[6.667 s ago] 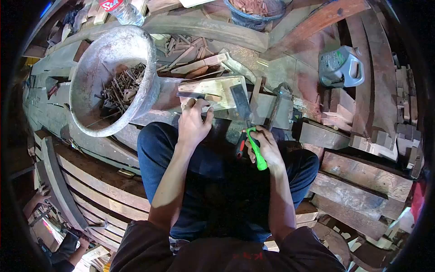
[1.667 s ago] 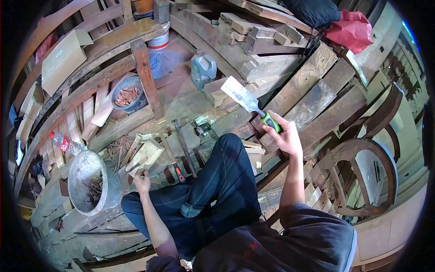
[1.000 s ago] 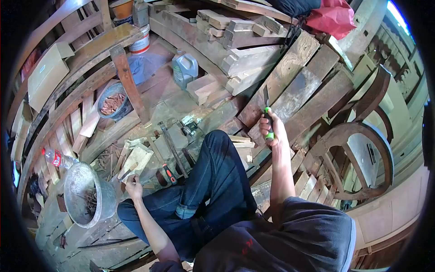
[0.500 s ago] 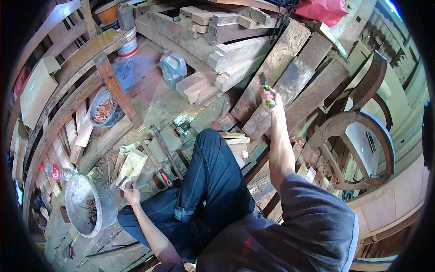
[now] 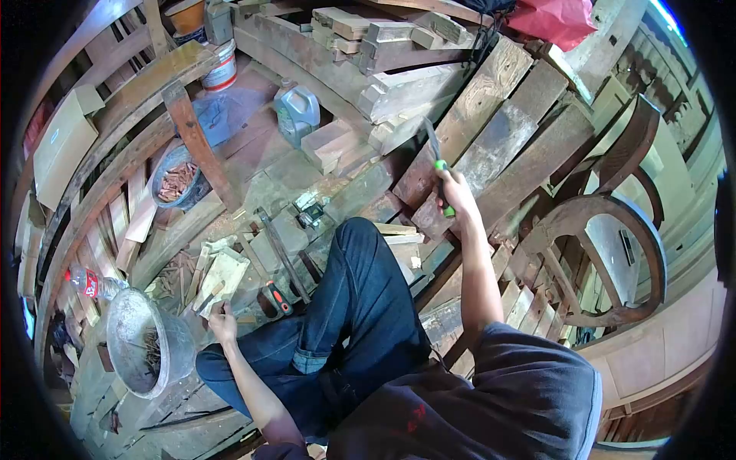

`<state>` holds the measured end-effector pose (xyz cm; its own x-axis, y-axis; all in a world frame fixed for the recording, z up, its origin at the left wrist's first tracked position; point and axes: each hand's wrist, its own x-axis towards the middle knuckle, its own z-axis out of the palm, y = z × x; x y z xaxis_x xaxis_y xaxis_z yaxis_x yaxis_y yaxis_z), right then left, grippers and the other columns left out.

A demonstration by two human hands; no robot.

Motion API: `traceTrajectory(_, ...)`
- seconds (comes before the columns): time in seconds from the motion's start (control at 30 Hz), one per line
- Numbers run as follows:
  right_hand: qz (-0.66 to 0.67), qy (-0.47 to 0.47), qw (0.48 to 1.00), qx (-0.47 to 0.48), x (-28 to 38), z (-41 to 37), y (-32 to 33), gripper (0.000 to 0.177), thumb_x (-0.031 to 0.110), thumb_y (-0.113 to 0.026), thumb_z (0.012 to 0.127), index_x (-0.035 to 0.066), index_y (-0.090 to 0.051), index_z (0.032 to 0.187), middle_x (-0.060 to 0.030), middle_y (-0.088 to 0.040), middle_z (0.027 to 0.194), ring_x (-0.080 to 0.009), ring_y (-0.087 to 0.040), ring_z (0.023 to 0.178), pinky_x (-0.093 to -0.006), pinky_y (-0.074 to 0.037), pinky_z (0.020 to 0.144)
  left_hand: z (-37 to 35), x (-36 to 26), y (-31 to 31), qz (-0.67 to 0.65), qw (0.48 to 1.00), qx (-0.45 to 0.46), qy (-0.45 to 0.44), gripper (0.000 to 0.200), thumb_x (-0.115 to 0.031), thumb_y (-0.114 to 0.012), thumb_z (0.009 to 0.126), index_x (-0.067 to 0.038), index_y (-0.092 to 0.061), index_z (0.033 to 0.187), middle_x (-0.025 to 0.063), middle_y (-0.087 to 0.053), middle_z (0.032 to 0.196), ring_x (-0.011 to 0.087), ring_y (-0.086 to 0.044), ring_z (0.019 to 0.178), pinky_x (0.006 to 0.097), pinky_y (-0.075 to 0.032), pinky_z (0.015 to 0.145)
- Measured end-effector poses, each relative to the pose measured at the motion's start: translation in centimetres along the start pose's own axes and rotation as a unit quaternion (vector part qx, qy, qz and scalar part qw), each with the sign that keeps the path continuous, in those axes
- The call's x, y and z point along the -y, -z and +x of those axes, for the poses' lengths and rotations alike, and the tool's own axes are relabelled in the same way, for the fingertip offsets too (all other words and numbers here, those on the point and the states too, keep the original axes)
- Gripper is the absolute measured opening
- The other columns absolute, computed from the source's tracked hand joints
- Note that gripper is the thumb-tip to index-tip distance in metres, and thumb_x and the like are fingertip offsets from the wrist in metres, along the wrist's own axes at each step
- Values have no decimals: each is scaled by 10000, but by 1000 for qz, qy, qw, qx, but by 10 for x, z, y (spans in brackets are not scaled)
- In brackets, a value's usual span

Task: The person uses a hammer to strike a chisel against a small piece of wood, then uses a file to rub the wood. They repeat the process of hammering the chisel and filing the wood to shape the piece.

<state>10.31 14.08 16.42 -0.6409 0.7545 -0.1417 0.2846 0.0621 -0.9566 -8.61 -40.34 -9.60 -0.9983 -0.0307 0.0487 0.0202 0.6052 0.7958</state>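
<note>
My right hand (image 5: 457, 193) is wrapped round the green-and-black handle of a chisel (image 5: 434, 143). Its flat metal blade points up and away over the long timber beams (image 5: 475, 107). Low on the left, my left hand (image 5: 223, 323) pinches a thin wooden stick (image 5: 211, 297), beside a pale wood block (image 5: 227, 276). A grey bucket (image 5: 175, 345) with dark scraps inside stands just left of that hand. Between my left hand and my bent knee, a tool with an orange-and-black handle (image 5: 277, 297) lies on the floor.
A tub of small wooden pegs (image 5: 178, 182), a blue-grey jug (image 5: 297, 113) and a white pail (image 5: 221, 67) stand farther off. Stacked timber (image 5: 414, 84) fills the back. Curved chair frames (image 5: 583, 207) stand at right. A plastic bottle (image 5: 90, 284) lies beside the bucket.
My right hand has come lower and nearer to me, and the chisel's blade has swung to point more up and left. My left hand stays nearly in place.
</note>
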Motion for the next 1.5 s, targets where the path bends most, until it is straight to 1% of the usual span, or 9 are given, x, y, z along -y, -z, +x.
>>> traceTrajectory(0.13,-161,62,984,40,34,11,-16,304,260,-491,968,-32,-557,916,-66,-564,614,-142,-527,414,-325,-423,382,-4,-8,3,12,1000,-1,-13,198,-159,-646,883,-11,-707,1001,149,-707,867,232,-671,804,347,-503,767)
traceTrajectory(0.5,-160,140,975,-61,30,59,-42,360,292,-493,980,-57,-564,922,-142,-608,628,-200,-595,440,-361,-478,461,1,3,1,-8,1000,-5,-11,189,-151,-649,880,8,-700,969,126,-693,817,207,-648,750,330,-499,730)
traceTrajectory(0.67,-321,183,927,-65,6,101,-31,464,382,-443,966,-69,-544,1010,-377,-606,983,-510,-566,1046,-529,-447,901,-5,-8,-1,-29,999,-11,-38,174,-129,-648,869,23,-693,940,123,-675,773,198,-625,711,328,-496,708)
traceTrajectory(0.97,-338,215,915,-37,-5,102,-17,426,355,-463,972,-60,-524,1047,-338,-629,906,-485,-623,911,-518,-487,808,-4,-13,0,-16,999,-8,-27,171,-132,-646,874,18,-692,942,119,-667,763,197,-621,709,334,-494,708)
traceTrajectory(1.1,-244,102,964,0,14,86,-20,415,347,-497,956,-63,-551,988,-268,-640,770,-403,-665,701,-472,-522,715,-1,-2,-2,-13,999,-6,-44,183,-145,-652,872,22,-694,936,127,-672,772,208,-626,715,338,-494,713)
traceTrajectory(1.2,-310,124,943,2,17,86,-7,419,347,-558,913,-70,-582,940,-233,-646,732,-326,-670,624,-424,-539,673,-4,-7,-1,-20,999,-14,-45,194,-156,-658,867,23,-694,933,127,-672,771,213,-626,713,342,-494,711)
traceTrajectory(1.37,-502,163,847,62,25,99,26,357,304,-634,826,-24,-667,963,-294,-668,920,-399,-670,940,-474,-519,831,-5,-12,5,5,1000,4,-12,193,-163,-648,864,0,-702,953,124,-695,840,210,-651,792,332,-497,769)
traceTrajectory(1.43,-519,280,804,76,16,120,37,231,222,-629,833,8,-658,913,-164,-664,643,-269,-670,567,-383,-539,572,-5,-15,7,8,1000,14,1,195,-165,-643,864,-9,-705,963,122,-708,875,209,-664,831,328,-499,797)
traceTrajectory(1.5,-556,222,796,93,24,140,44,224,212,-631,823,8,-672,906,-162,-673,659,-262,-677,591,-380,-545,584,-4,-15,6,5,1000,18,6,194,-164,-640,865,-7,-704,959,123,-707,871,214,-664,829,330,-500,797)
